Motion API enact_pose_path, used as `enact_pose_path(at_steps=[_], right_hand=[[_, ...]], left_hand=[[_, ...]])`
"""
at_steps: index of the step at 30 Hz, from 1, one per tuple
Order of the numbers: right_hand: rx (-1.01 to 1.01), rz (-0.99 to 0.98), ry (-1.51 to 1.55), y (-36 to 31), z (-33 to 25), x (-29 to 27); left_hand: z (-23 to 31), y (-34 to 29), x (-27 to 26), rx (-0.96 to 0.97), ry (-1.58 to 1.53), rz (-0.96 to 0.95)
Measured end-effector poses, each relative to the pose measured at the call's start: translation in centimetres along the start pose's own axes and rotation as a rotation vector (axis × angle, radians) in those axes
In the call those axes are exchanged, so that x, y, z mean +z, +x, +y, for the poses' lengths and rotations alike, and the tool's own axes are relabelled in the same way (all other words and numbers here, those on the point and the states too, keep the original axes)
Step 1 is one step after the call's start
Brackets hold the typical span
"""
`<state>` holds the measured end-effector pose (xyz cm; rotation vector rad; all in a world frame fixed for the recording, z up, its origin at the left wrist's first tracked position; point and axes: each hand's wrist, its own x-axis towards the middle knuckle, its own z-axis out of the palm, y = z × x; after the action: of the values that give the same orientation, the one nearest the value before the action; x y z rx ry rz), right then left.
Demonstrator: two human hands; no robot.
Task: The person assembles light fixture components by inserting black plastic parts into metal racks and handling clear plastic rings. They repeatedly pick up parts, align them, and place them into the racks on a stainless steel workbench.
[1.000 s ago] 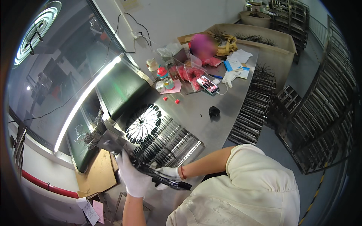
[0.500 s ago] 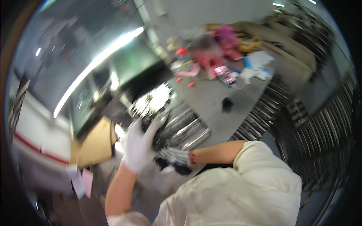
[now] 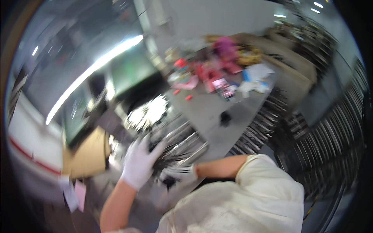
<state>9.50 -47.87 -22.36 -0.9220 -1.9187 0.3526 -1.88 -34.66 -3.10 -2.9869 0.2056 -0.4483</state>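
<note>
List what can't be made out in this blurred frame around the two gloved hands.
- Head view, left hand: motion blur hides whether it grips the dark tray or only rests on it.
- Right hand: partly behind the tray; grip unclear.
- Tray contents: smeared streaks.
- Small dark object on the table: too blurred to identify.

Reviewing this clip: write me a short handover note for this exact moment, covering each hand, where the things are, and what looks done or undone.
Left hand: white-gloved, fingers spread over the near end of the dark tray of thin metal pieces; grip unclear through motion blur.
Right hand: gloved, at the tray's near edge, seemingly under it; grip also unclear.
Tray sits at the near edge of the grey table, beside a cardboard piece.
Done or left: too blurred to judge. A small black object and colourful clutter lie farther back.
</note>
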Motion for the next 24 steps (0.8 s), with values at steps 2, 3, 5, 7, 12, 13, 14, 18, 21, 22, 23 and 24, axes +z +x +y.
enact_pose_path(at_steps=[2,3,5,7,12,13,14,18,21,22,23,24], right_hand=[[0.113,0.032,-0.202,1.5,-2.4,1.2],[0.156,0.074,-0.107,1.3,-2.2,1.7],[0.814,-0.003,0.551,1.6,-5.8,-2.0],[0.974,0.331,1.331,-1.1,-4.2,-1.6],[1.097,0.335,1.719,-0.6,-3.0,1.9],[1.114,0.342,1.653,-0.1,-3.3,2.3],[1.071,0.311,1.650,0.9,-3.7,3.0],[1.046,0.471,1.631,0.8,-5.6,0.0],[1.006,0.572,1.588,-2.4,-4.0,-0.7],[1.022,0.600,1.558,-3.1,-4.2,-1.6],[1.038,0.620,1.531,-3.5,-4.5,-2.5],[1.058,0.681,1.446,-3.7,-4.7,-3.2]], left_hand=[[-1.9,-1.8,0.0,-0.380,-0.392,-0.110],[-4.0,-4.1,1.0,-0.499,-0.459,0.092],[-10.3,-8.7,1.7,-0.885,-0.602,0.539],[-12.9,-9.7,2.2,-0.659,-0.589,1.157],[-4.2,8.8,-3.0,-0.353,-0.443,0.955],[-1.6,13.4,-2.5,-0.263,-0.510,0.702],[-1.3,16.2,0.7,-0.080,-0.827,0.610],[7.6,16.8,-1.8,-0.004,-0.991,0.652],[9.1,11.4,-0.5,-0.104,-1.265,0.378],[8.8,10.0,0.5,-0.196,-1.235,0.333],[8.1,8.4,1.6,-0.294,-1.199,0.289],[6.9,6.3,3.3,-0.406,-1.302,0.173]])
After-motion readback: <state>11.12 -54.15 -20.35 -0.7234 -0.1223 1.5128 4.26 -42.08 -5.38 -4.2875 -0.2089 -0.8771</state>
